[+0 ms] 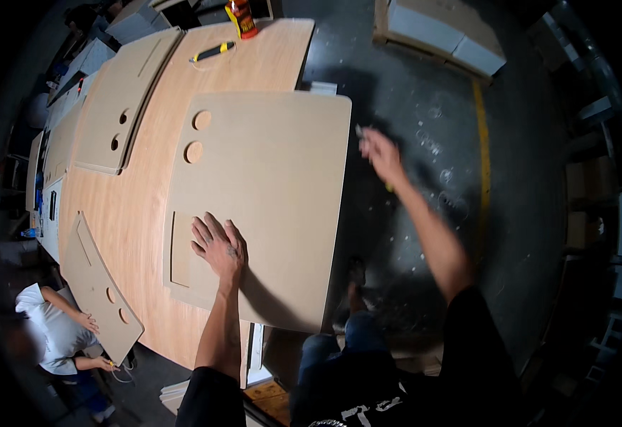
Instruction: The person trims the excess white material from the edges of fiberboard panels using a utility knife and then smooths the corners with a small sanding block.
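Note:
A large tan board (282,185) lies on the wood-topped table, with two round holes near its far left corner and a long narrow slot near its left edge. My left hand (220,245) rests flat on it beside the slot, fingers spread. Off the board's right edge, over the floor, my right hand (380,153) is closed around a utility knife (359,132). Most of the knife is hidden in the fist; a pale tip shows ahead of the fingers and a bit of yellow behind them.
On the wood-grain tabletop (147,235) lie a yellow-black cutter (213,52), a red bottle (242,20) and stacked similar boards (122,99). At lower left a co-worker (58,331) handles another board (101,292). White boxes on a pallet (424,32) stand at the far right.

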Tool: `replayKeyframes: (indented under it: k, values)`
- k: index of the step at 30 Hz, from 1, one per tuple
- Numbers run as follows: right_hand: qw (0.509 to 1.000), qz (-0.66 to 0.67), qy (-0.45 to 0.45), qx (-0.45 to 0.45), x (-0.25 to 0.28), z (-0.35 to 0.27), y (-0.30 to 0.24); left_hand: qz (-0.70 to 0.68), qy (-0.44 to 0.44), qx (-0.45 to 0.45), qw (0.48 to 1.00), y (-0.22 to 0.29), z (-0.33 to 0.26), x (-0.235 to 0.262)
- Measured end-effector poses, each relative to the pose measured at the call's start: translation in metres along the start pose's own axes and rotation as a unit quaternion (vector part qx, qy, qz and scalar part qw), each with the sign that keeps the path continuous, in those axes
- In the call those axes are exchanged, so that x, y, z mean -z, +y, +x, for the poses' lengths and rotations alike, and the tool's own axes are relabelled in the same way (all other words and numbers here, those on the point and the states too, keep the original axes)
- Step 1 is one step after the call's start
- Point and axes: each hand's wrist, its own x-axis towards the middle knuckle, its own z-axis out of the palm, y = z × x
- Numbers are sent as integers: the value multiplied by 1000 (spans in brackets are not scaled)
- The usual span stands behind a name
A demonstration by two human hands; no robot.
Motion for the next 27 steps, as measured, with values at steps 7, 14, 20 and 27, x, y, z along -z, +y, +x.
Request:
replayKeyframes:
  k: [7, 14, 20, 27]
  values:
    - [972, -196, -78, 104, -10, 121, -15, 17, -5, 30, 999, -6, 4, 6]
    - [953, -236, -86, 170, -6, 132, 1, 36, -9, 33, 999, -8, 5, -1]
    - [950, -264, -64, 156, -8, 122, 5, 22, -6, 30, 999, -7, 5, -3]
    - [961, -242, -30, 129, -12, 79, -3, 12, 3, 26, 1000, -6, 2, -3]
